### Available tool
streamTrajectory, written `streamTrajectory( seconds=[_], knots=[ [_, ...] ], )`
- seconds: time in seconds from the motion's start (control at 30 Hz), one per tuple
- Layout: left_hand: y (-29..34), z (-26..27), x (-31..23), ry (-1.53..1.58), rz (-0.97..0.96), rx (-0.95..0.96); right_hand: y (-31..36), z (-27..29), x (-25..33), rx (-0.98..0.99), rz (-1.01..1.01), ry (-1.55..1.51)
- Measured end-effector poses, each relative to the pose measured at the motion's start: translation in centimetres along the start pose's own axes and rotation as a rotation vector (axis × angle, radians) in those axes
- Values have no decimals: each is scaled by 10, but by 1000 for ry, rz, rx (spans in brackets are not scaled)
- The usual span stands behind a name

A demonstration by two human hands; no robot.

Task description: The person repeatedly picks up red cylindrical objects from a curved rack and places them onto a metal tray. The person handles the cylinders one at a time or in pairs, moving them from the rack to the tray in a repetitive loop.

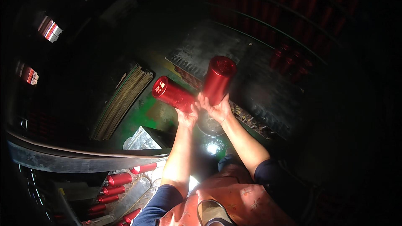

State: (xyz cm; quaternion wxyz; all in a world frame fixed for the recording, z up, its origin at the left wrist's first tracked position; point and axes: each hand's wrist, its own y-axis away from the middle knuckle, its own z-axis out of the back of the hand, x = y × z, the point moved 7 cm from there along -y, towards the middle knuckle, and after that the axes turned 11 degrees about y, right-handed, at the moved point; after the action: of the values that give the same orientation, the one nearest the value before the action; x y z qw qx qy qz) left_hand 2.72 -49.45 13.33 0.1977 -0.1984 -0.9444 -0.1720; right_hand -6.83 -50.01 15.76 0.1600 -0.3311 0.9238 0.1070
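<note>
In front of me, both arms are stretched out over the floor. My left hand point(188, 116) is wrapped round the lower part of a shiny red metal canister point(172, 93), which leans to the left with its round end facing up and left. A second red canister point(218, 80), held more upright and tilted slightly right, is gripped by my right hand point(216, 109). The lower ends of the two canisters come close together near my fingers. Some of the fingers are hidden behind the canisters.
A dark flat surface point(217, 44) lies beyond my hands, with several red canisters point(291, 60) at its right. Racks of red cylinders point(276, 8) stand behind. Stacked sheets point(123, 102) lie left. A machine with a curved metal rim point(63, 161) and more red canisters point(119, 179) is lower left.
</note>
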Motion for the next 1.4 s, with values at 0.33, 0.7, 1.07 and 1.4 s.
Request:
streamTrajectory(
  seconds=[0.33,0.7,1.07,1.4],
  knots=[
    [-12,1,-10,2,4,90,-9,-3,4,83,-13,23],
    [21,15,17,-138,-35,-78,44,10,-18,168,-9,-20],
    [176,83,92,-384,44,-19,213,78,-69,282,182,213],
    [353,168,72,-739,-223,-81,363,228,-110,-55,121,132]
  ],
)
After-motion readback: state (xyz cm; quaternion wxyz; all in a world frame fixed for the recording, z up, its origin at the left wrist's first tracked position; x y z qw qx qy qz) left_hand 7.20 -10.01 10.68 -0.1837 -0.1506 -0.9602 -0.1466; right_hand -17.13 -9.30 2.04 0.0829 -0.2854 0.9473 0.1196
